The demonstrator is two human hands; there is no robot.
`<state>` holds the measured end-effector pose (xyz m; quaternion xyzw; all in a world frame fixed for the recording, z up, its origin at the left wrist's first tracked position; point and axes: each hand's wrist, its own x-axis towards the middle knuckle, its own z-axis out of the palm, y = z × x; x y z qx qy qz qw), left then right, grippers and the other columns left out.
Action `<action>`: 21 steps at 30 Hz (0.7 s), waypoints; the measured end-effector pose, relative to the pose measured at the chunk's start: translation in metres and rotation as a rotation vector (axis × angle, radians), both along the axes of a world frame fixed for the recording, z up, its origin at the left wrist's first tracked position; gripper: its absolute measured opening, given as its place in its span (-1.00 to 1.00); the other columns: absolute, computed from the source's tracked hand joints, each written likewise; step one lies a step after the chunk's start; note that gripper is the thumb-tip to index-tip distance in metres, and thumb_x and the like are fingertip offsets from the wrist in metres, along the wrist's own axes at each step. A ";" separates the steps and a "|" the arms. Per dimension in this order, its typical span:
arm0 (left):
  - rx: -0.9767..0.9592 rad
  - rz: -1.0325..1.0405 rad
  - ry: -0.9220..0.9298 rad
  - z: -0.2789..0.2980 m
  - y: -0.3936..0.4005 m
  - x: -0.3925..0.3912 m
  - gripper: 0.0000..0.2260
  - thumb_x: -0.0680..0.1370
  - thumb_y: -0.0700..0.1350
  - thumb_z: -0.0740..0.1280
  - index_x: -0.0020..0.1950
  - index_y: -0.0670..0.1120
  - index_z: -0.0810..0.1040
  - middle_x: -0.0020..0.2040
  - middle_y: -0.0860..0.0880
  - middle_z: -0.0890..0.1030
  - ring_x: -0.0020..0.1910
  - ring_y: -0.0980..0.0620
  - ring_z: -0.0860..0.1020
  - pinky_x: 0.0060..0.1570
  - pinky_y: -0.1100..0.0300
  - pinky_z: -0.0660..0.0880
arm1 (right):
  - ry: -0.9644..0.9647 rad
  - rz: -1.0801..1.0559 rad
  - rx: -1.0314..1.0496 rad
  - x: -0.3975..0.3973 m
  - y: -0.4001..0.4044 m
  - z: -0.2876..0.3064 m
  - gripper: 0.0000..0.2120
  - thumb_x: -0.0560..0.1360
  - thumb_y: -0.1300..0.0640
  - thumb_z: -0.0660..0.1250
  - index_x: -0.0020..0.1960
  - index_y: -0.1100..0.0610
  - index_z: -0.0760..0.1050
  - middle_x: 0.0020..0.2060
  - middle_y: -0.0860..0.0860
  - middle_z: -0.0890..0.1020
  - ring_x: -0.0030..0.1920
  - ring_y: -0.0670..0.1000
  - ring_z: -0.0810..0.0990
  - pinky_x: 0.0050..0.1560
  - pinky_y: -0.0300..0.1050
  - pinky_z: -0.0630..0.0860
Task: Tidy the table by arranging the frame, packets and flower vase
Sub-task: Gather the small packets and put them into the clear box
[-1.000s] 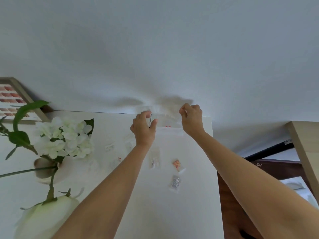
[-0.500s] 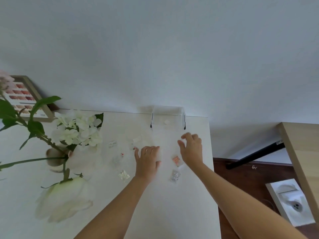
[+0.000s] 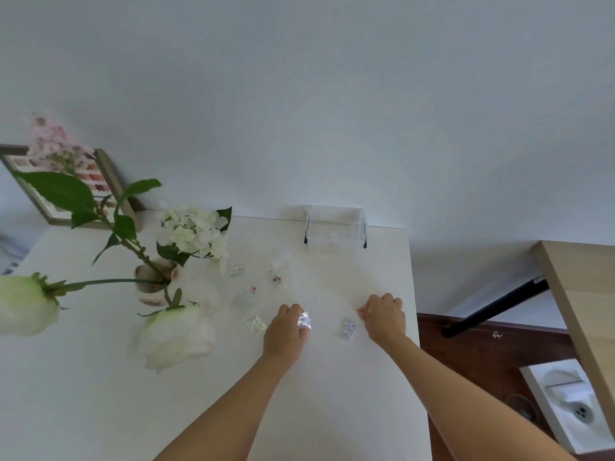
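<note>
Several small clear packets lie scattered on the white table. My left hand is closed on a glittery silver packet. My right hand pinches an orange packet, mostly hidden under the fingers. A silver packet lies between my hands, another packet left of my left hand. Two packets with red bits lie farther back. A clear box stands at the table's back edge. The flower vase with white flowers stands left. The frame leans on the wall behind it.
White roses and a long stem overhang the table's left half. The table's right edge runs just beside my right hand. Beyond it are dark floor, a wooden table with a black leg, and a white box.
Both hands left the clear box at the back edge and came down toward me onto the packets. My left hand closed on a silver packet, my right on the orange one.
</note>
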<state>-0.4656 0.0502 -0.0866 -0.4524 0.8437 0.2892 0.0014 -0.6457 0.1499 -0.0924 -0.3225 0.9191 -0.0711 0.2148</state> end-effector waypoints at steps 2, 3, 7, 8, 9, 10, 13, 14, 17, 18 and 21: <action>0.036 0.014 0.080 0.002 0.002 0.010 -0.86 0.50 -0.18 0.26 0.04 -0.16 0.46 0.02 -0.14 0.45 -0.06 -0.18 0.53 -0.16 0.10 0.42 | -0.044 0.040 -0.017 -0.002 0.004 0.003 -0.82 0.55 0.12 0.24 0.12 0.17 0.46 0.10 0.13 0.50 0.14 0.17 0.42 0.02 -0.02 0.42; 0.050 0.028 0.122 0.003 0.003 0.015 -0.89 0.52 -0.18 0.26 0.01 -0.16 0.47 0.02 -0.13 0.45 -0.05 -0.16 0.53 -0.15 0.14 0.42 | -0.106 0.038 -0.074 -0.004 0.005 0.006 -0.85 0.55 0.15 0.25 0.08 0.18 0.46 0.05 0.13 0.55 0.07 0.16 0.48 -0.06 -0.04 0.44; -0.004 0.142 0.204 0.008 -0.003 0.037 -0.92 0.53 -0.16 0.27 -0.03 -0.13 0.52 0.04 -0.10 0.49 0.05 -0.09 0.44 -0.07 0.20 0.37 | -0.387 0.081 -0.297 -0.005 0.006 0.024 -0.90 0.47 0.11 0.38 -0.16 0.09 0.48 -0.31 0.01 0.62 -0.28 0.05 0.54 -0.36 -0.17 0.42; -0.025 0.175 0.185 0.008 -0.006 0.042 -0.92 0.52 -0.15 0.28 -0.03 -0.13 0.53 0.07 -0.10 0.49 0.08 -0.10 0.42 -0.03 0.15 0.41 | -0.406 0.149 -0.281 -0.002 0.007 0.027 -0.91 0.46 0.09 0.39 -0.15 0.04 0.48 -0.34 0.01 0.61 -0.31 0.03 0.54 -0.38 -0.22 0.42; -0.044 0.205 0.150 0.009 -0.009 0.046 -0.91 0.52 -0.14 0.29 -0.03 -0.14 0.53 0.11 -0.10 0.48 0.12 -0.11 0.40 0.01 0.07 0.44 | -0.410 0.222 -0.248 0.001 0.007 0.028 -0.92 0.46 0.09 0.40 -0.10 0.01 0.49 -0.34 0.02 0.62 -0.32 0.01 0.54 -0.37 -0.25 0.42; -0.059 0.227 0.101 0.009 -0.012 0.050 -0.89 0.51 -0.14 0.30 -0.01 -0.14 0.52 0.16 -0.09 0.46 0.17 -0.13 0.38 0.04 0.02 0.46 | -0.411 0.289 -0.207 0.005 0.008 0.028 -0.87 0.46 0.11 0.39 -0.02 -0.02 0.50 -0.34 0.02 0.62 -0.32 -0.01 0.54 -0.33 -0.25 0.45; -0.052 0.250 -0.010 0.010 -0.014 0.058 -0.86 0.49 -0.18 0.29 0.03 -0.16 0.48 0.28 -0.10 0.37 0.27 -0.14 0.33 0.08 -0.04 0.47 | -0.386 0.404 -0.088 0.014 0.008 0.024 -0.62 0.45 0.21 0.38 0.19 -0.10 0.46 -0.27 -0.01 0.57 -0.22 -0.04 0.56 -0.15 -0.17 0.49; -0.044 0.241 -0.027 0.010 -0.012 0.059 -0.86 0.47 -0.20 0.28 0.02 -0.15 0.46 0.26 -0.10 0.38 0.26 -0.14 0.34 0.06 -0.04 0.47 | -0.340 0.432 -0.067 0.016 0.009 0.023 -0.61 0.45 0.20 0.36 0.21 -0.11 0.44 -0.20 -0.01 0.54 -0.16 -0.02 0.55 -0.11 -0.14 0.50; -0.080 0.222 -0.078 0.007 -0.006 0.059 -0.84 0.45 -0.23 0.28 0.02 -0.13 0.41 0.15 -0.08 0.44 0.17 -0.10 0.39 -0.01 0.03 0.51 | -0.235 0.440 -0.082 0.019 0.012 0.020 -0.66 0.45 0.14 0.35 0.19 -0.07 0.47 -0.08 -0.01 0.47 -0.06 0.03 0.50 -0.04 -0.08 0.51; -0.102 0.231 -0.083 0.006 -0.003 0.060 -0.82 0.46 -0.23 0.29 0.04 -0.12 0.41 0.14 -0.07 0.45 0.17 -0.09 0.40 -0.02 0.05 0.51 | -0.205 0.435 -0.092 0.018 0.014 0.019 -0.69 0.43 0.12 0.38 0.17 -0.04 0.49 -0.06 0.00 0.46 -0.03 0.03 0.48 -0.05 -0.09 0.50; -0.110 0.281 -0.026 0.003 0.003 0.060 -0.72 0.45 -0.22 0.33 0.13 -0.12 0.39 0.14 -0.11 0.47 0.15 -0.12 0.41 0.01 0.06 0.49 | -0.121 0.427 -0.096 0.016 0.016 0.015 -0.76 0.40 0.08 0.44 0.04 0.06 0.51 0.02 0.04 0.44 0.05 0.05 0.41 -0.06 -0.12 0.51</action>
